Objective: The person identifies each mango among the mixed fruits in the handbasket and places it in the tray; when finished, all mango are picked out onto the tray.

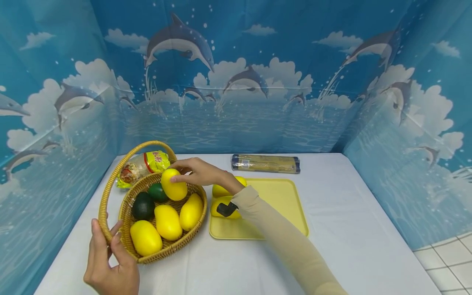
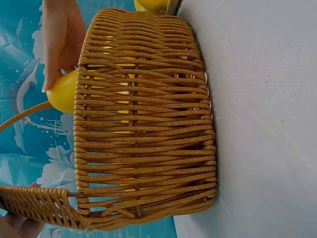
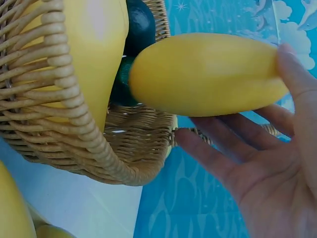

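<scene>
My right hand (image 1: 199, 171) grips a yellow mango (image 1: 174, 185) over the far right part of a wicker basket (image 1: 169, 250). In the right wrist view the thumb and fingers hold one end of that mango (image 3: 208, 74), its other end tipped into the basket. My left hand (image 1: 112, 260) holds the basket's arched handle (image 1: 104, 205) low on the near left side. Inside lie three more mangoes, one at the front (image 1: 145, 238), one in the middle (image 1: 168, 222) and one at the right (image 1: 191, 212). A dark avocado (image 1: 143, 206) and a green avocado (image 1: 157, 192) sit behind them.
A yellow tray (image 1: 278, 205) right of the basket bears two mangoes (image 1: 220, 207), partly hidden by my right forearm. Behind the basket lies a clear food packet (image 1: 134, 169) with a yellow label. A long wrapped bundle (image 1: 265, 163) rests at the table's back, before a dolphin-print curtain (image 1: 236, 119).
</scene>
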Motion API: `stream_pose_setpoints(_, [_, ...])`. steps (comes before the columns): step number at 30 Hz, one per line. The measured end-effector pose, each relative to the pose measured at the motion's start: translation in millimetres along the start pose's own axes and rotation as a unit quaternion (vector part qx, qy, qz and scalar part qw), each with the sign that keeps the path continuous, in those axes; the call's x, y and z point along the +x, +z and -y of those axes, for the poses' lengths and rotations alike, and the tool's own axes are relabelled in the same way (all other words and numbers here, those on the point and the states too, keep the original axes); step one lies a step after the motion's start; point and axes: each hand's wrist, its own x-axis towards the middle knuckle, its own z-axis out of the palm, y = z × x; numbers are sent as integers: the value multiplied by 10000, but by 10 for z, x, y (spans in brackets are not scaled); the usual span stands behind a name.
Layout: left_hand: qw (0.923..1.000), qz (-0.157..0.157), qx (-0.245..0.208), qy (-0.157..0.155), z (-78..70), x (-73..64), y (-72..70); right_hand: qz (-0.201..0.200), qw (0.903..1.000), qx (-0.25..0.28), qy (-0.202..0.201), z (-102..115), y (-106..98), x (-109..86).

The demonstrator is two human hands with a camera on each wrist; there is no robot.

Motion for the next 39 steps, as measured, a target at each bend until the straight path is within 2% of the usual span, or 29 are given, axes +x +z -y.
stream_pose_setpoints(4, [10000, 42, 31, -19, -1, 0, -4, -375, 9992, -31, -104, 17, -17, -52])
stream_pose_setpoints(10, [10000, 57, 48, -36, 7, -3, -3, -715, 9972, 7, -198, 93, -58, -169])
stream_pose_setpoints(14, [10000, 49, 57, -40, 6, -1, -2, -843, 9963, 61, -180, 121, -95, -265])
stream_pose_setpoints(19, [10000, 39, 30, -29, -4, 1, -1, -821, 9964, 111, -160, 136, -117, -410])
stream_pose_setpoints(25, [10000, -13, 17, -39, -31, 13, -9, -1103, 9938, -166, -25, 176, -106, -626])
stream_pose_setpoints(31, [9999, -115, -42, -12, -105, 29, -9, -1141, 9925, -368, 234, 213, -102, -863])
stream_pose_setpoints(36, [9997, -223, -131, 26, -157, 49, 1, -1502, 9835, -909, 447, 259, -122, -1074])
stream_pose_setpoints(39, [9994, -278, -187, 44, -173, 56, 10, -1538, 9793, -1150, 644, 288, -118, -1202])
